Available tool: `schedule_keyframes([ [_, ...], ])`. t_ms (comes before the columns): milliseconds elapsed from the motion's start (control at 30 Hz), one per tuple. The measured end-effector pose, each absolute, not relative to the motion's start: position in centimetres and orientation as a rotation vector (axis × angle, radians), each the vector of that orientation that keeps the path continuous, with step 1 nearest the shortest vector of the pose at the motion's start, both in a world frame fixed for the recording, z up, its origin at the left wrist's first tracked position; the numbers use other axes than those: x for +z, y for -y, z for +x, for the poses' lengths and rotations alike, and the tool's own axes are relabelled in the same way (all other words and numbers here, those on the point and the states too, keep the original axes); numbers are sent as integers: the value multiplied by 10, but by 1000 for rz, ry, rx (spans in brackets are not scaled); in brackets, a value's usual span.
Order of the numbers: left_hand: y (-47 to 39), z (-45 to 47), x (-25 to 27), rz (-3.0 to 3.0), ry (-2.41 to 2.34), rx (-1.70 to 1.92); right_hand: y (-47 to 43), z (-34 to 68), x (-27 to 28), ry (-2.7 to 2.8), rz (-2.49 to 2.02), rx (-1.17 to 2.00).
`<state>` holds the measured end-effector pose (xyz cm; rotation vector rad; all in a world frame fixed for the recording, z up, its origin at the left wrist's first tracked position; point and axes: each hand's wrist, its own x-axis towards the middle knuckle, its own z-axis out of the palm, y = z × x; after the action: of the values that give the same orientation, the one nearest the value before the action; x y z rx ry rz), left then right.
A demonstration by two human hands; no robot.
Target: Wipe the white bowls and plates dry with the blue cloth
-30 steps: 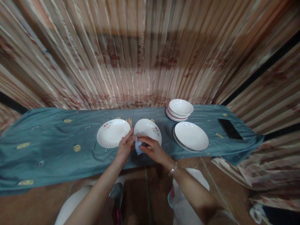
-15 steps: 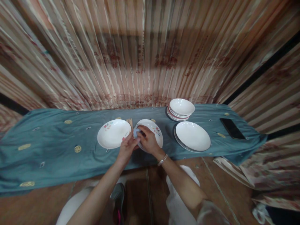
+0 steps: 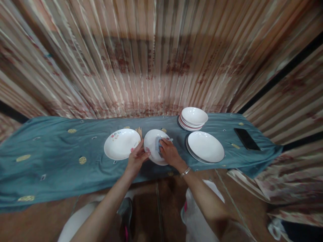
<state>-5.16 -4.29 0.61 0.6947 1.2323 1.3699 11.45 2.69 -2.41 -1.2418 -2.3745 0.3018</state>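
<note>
My left hand (image 3: 137, 156) grips the left rim of a white plate (image 3: 150, 137) with flower prints, its thumb on top and the other fingers partly hidden. A pale blue cloth (image 3: 157, 143) is bunched under the fingers of my right hand (image 3: 170, 152), which presses it on the inside of this plate, right of the middle. Left of my left hand lies a second white flowered plate (image 3: 121, 146). Wooden chopsticks (image 3: 139, 131) show in part between the two plates, their near ends hidden.
To the right sits a stack of white plates (image 3: 205, 146), with a stack of bowls (image 3: 193, 117) behind it. A black phone (image 3: 246, 138) lies toward the right end of the table, which a teal cloth (image 3: 60, 151) covers. A pleated curtain (image 3: 156, 67) hangs behind.
My right hand has moved right with the cloth, from beside my left hand onto the plate's inside. The plate has turned, its flowers now near my left thumb.
</note>
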Motion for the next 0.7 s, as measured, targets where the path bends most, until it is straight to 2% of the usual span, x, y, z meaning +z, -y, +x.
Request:
schedule_keyframes([
  [133,44,-49,11,695,-1227,1373,-8,127,-24,2378,-1228,365],
  [433,44,-48,12,759,-1238,1373,14,125,-15,2229,-933,745],
  [700,43,-49,9,858,-1216,1357,4,93,-4,1996,-953,762],
])
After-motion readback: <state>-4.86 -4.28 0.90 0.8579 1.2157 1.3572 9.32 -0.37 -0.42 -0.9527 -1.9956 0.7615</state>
